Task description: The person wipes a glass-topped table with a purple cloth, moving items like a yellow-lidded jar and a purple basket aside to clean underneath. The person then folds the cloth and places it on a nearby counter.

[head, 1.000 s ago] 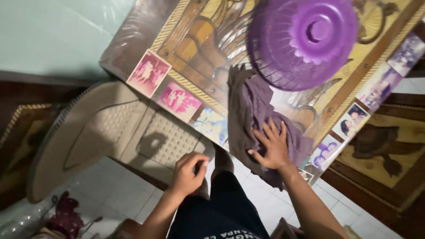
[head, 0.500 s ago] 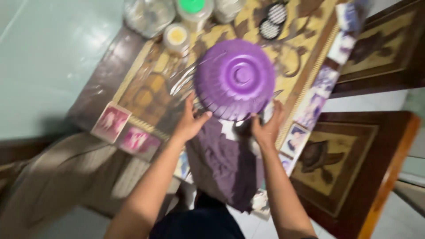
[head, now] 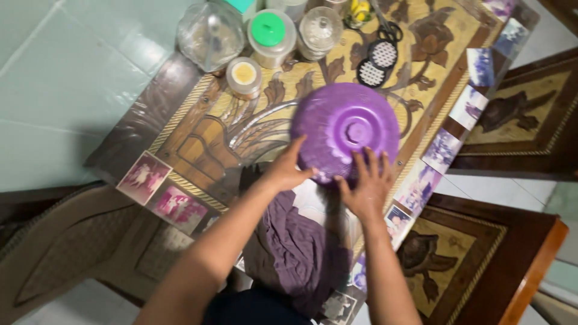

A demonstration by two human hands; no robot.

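Both hands rest on the near edge of a domed cover [head: 344, 131] on the desk [head: 198, 135]: left hand [head: 284, 171] at its left side, right hand [head: 365, 186] at its near right. Beyond the hands, jars [head: 269, 35] stand along the far edge of the desk. A cloth [head: 298, 247] lies nearer than the hands. Photographs [head: 159, 191] lie left of the left hand, and more [head: 442, 150] right of the right hand.
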